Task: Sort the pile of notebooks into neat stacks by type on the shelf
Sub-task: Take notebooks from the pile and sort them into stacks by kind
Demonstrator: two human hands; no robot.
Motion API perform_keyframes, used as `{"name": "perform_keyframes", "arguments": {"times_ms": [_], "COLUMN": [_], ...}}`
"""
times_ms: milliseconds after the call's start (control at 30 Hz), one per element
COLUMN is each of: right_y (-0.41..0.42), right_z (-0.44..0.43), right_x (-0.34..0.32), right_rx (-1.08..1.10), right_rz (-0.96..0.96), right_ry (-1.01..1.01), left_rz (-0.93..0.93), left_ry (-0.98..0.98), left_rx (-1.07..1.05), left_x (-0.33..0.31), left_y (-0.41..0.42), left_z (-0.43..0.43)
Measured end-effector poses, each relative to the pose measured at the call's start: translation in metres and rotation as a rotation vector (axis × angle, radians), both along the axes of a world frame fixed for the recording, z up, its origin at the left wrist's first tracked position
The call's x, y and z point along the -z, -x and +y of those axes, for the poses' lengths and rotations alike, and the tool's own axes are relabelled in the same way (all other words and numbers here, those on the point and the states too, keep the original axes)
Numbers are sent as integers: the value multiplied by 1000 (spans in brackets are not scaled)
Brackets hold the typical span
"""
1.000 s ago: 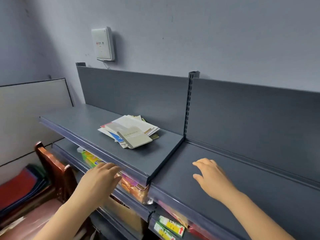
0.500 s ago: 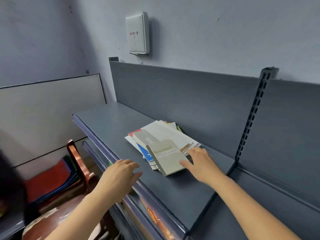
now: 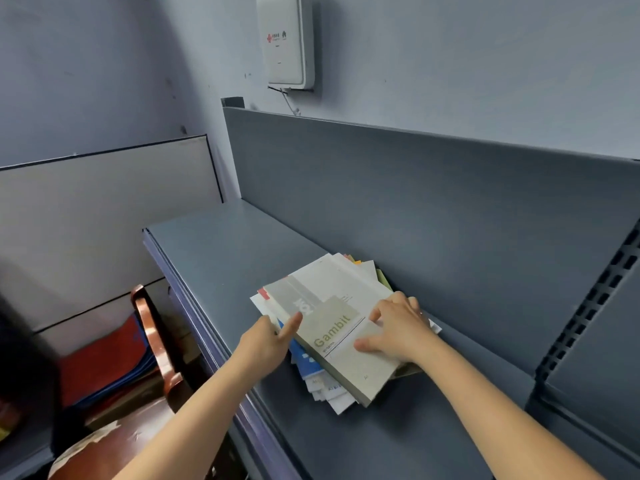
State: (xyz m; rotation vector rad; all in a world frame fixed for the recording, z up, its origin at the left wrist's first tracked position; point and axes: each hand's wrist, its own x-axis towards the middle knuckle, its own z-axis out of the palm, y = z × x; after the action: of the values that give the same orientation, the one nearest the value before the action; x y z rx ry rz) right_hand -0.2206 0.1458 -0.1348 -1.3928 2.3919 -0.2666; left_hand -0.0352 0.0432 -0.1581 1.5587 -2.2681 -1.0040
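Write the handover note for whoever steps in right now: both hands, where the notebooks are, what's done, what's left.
Left hand: open, index finger touching the left edge of the Gambit notebook.
Right hand: open, pressing flat on that notebook's cover.
Notebooks: one untidy pile on the shelf, close to the back panel, with the Gambit notebook on top.
Done: nothing sorted; no separate stacks show.
Left: take the pile apart by type and build neat stacks on the shelf.
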Motion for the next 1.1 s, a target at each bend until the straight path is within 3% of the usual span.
{"name": "perform_keyframes", "arguments": {"times_ms": [167, 267, 433, 567, 800, 967, 1100], "right_y": [5, 13, 28, 17, 9, -2, -11], "right_z": [-24, -39, -53, -43, -31, -13, 2], "right_x": [0, 0, 4, -6, -2, -6, 0], "right_rx": [121, 295, 341, 389, 520, 549, 596], "right_rz": [-36, -199, -300, -512, -704, -893, -909], "right_ry": [3, 4, -60, -19, 45, 161, 324], "left_rz": [-35, -19, -21, -15, 190, 450, 575], "left_ry": [80, 128, 73, 7, -264, -453, -480], "left_rx": [65, 105, 115, 112, 164, 130, 59], "left_x": [12, 29, 29, 27, 47, 7, -1], "left_y": [8, 9, 11, 9, 7, 1, 7], "left_z": [-17, -27, -26, -35, -65, -45, -39]}}
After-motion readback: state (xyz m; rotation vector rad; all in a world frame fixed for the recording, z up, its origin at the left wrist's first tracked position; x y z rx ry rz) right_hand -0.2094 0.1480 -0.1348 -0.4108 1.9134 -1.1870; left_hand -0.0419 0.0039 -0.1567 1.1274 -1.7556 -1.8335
